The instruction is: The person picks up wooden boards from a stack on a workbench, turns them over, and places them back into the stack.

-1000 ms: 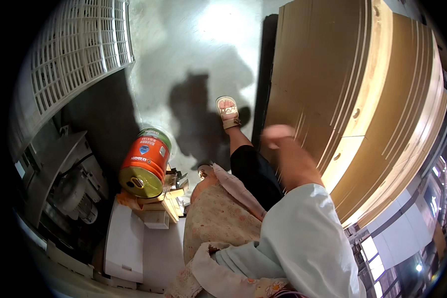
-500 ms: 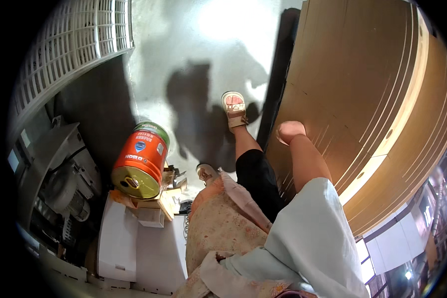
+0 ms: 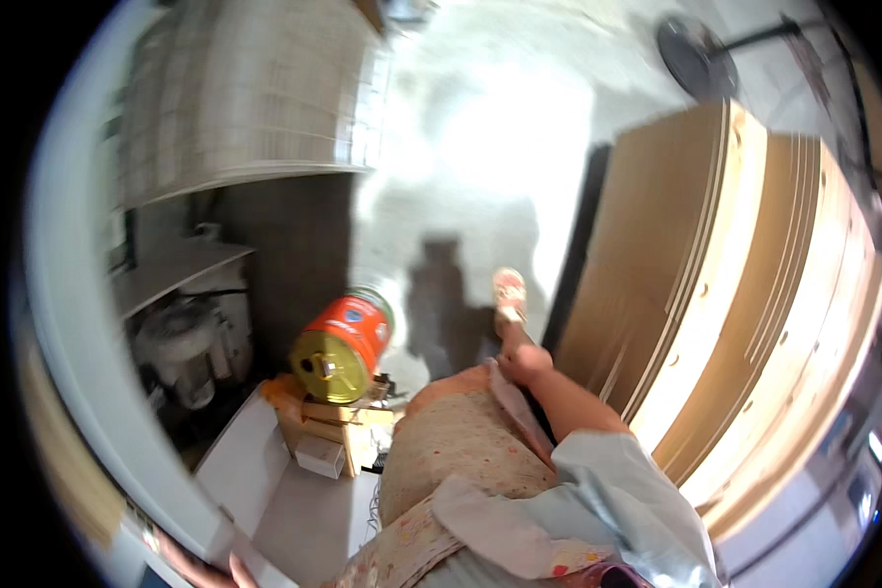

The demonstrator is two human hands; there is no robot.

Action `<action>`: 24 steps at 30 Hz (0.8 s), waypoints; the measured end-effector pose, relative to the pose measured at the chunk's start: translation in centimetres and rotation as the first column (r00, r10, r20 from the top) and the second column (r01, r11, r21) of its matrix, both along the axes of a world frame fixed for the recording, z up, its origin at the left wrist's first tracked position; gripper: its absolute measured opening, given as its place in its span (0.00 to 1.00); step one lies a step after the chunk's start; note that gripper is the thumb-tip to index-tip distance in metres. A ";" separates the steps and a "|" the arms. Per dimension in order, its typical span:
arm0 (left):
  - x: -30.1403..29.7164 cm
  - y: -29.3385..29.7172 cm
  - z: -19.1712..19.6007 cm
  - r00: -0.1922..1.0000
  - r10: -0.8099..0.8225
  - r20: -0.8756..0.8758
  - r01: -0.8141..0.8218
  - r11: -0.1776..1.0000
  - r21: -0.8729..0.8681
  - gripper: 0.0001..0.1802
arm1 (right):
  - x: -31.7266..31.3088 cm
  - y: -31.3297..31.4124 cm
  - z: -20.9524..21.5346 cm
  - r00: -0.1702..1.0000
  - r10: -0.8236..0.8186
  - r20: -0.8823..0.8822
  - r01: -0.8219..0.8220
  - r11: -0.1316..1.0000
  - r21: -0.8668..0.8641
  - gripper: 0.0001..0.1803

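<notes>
My left hand (image 3: 201, 568) is at the lower left, partly cut off by the picture's edge. Its fingers are apart and lie against the edge of a pale grey panel (image 3: 132, 382). In front of my body hangs my right hand (image 3: 525, 361), small and blurred, with its fingers hidden from view. It is apart from the stack of brown boards (image 3: 647, 245) on the right, and no object shows in it. A red and green metal drum (image 3: 348, 338) with a gold top stands left of my legs, by a small wooden box (image 3: 314, 421).
A white slatted crate (image 3: 245, 98) is at the upper left. Beneath it sits a grey motor (image 3: 181, 348) on a machine. A round black base (image 3: 696, 57) with a pole stands at the far right. My sandalled foot (image 3: 510, 294) is on the grey floor (image 3: 470, 206).
My right hand has come off the boards and moved left and down toward my body. My left hand has come into view at the lower left. The whole view has shifted.
</notes>
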State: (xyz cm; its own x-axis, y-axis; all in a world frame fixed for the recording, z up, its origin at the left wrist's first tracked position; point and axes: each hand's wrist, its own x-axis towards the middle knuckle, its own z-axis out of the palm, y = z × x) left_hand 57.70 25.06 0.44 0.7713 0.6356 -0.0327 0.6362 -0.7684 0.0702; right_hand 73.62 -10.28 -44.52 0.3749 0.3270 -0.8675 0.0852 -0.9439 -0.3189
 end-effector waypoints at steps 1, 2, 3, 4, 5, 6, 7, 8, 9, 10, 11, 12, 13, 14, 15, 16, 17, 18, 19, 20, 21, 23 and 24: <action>-0.4 -2.3 2.9 0.999 -0.011 0.052 0.010 1.000 0.019 0.40 | -1.0 1.7 0.9 0.999 0.003 -0.046 0.004 0.989 0.149 0.21; -0.2 -2.2 2.7 0.986 -0.050 0.158 0.049 0.999 0.014 0.34 | -2.0 2.8 2.5 0.998 0.039 0.043 -0.048 0.963 0.265 0.21; -0.4 -2.1 2.4 0.962 -0.085 0.261 0.085 0.996 0.012 0.29 | -2.7 3.9 4.6 0.988 0.075 0.135 -0.121 0.921 0.370 0.21; -1.5 -1.2 2.8 0.976 -0.074 0.206 0.086 0.995 -0.052 0.31 | -2.8 5.1 7.4 0.984 0.130 0.120 -0.167 0.908 0.384 0.21; -2.4 -0.7 2.3 0.948 -0.132 0.290 0.157 0.986 -0.062 0.28 | -2.8 5.9 9.7 0.974 0.194 0.115 -0.224 0.891 0.394 0.21; -2.6 0.1 2.3 0.908 -0.148 0.392 0.217 0.966 -0.138 0.26 | -3.5 6.2 10.7 0.950 0.239 0.201 -0.307 0.836 0.455 0.22; -2.8 0.1 2.2 0.856 -0.165 0.491 0.294 0.935 -0.200 0.24 | -4.0 6.1 11.3 0.919 0.272 0.287 -0.386 0.772 0.505 0.22; -3.5 -1.0 2.5 0.828 -0.134 0.545 0.309 0.919 -0.244 0.23 | -4.4 6.5 13.3 0.933 0.288 0.216 -0.358 0.805 0.474 0.24; -4.5 -1.9 2.8 0.777 -0.106 0.620 0.345 0.896 -0.279 0.22 | -4.6 7.2 15.5 0.940 0.297 0.169 -0.341 0.841 0.419 0.25; -6.2 -3.4 2.8 0.741 -0.083 0.666 0.410 0.841 -0.352 0.22 | -5.2 7.5 16.3 0.918 0.328 0.224 -0.395 0.803 0.446 0.25; -8.3 -4.9 2.6 0.707 -0.046 0.706 0.472 0.775 -0.421 0.21 | -5.7 7.5 16.6 0.889 0.370 0.268 -0.456 0.761 0.461 0.24; -11.4 -6.1 3.7 0.677 -0.203 0.708 0.586 0.731 -0.351 0.21 | -6.7 7.6 17.9 0.864 0.400 0.305 -0.502 0.724 0.473 0.24; -14.0 -7.3 4.5 0.647 -0.335 0.685 0.666 0.685 -0.295 0.20 | -7.1 8.9 21.2 0.882 0.431 0.190 -0.467 0.741 0.482 0.20; -17.5 -7.9 5.5 0.681 -0.308 0.665 0.625 0.717 -0.308 0.17 | -8.6 10.7 26.9 0.890 0.452 0.064 -0.424 0.768 0.479 0.17; -21.6 -7.8 5.1 0.638 -0.250 0.729 0.590 0.767 -0.253 0.17 | -10.3 12.3 31.0 0.888 0.455 -0.066 -0.377 0.804 0.460 0.15; -25.4 -7.8 5.5 0.636 -0.217 0.740 0.455 0.880 -0.133 0.17 | -11.2 13.2 32.8 0.857 0.446 -0.258 -0.252 0.799 0.546 0.13; -29.6 -7.9 6.9 0.679 -0.056 0.732 0.262 0.950 -0.170 0.16 | -13.1 14.8 35.8 0.807 0.445 -0.389 -0.115 0.763 0.636 0.11; -32.9 -8.0 7.1 0.585 0.082 0.807 0.096 0.981 -0.170 0.16 | -14.3 16.6 39.9 0.794 0.519 -0.317 -0.174 0.693 0.700 0.12; -36.3 -8.2 8.4 0.626 0.163 0.763 -0.152 0.985 -0.085 0.15 | -15.8 19.1 43.9 0.773 0.589 -0.237 -0.222 0.601 0.768 0.12; -39.4 -8.1 8.8 0.586 0.236 0.775 -0.339 0.940 -0.030 0.16 | -16.5 20.8 44.1 0.793 0.604 -0.078 -0.249 0.439 0.863 0.11; -42.2 -7.9 9.1 0.534 0.301 0.790 -0.510 0.860 0.018 0.17 | -17.1 22.6 44.3 0.807 0.585 0.079 -0.279 0.260 0.924 0.11; -46.9 -7.2 8.2 0.469 0.481 0.741 -0.756 0.652 0.055 0.19 | -19.7 26.7 47.6 0.852 0.510 0.122 -0.199 0.099 0.975 0.09; -48.8 -7.2 7.7 0.409 0.581 0.703 -0.819 0.574 0.002 0.23 | -20.8 28.7 49.0 0.855 0.488 0.175 -0.268 0.128 0.955 0.09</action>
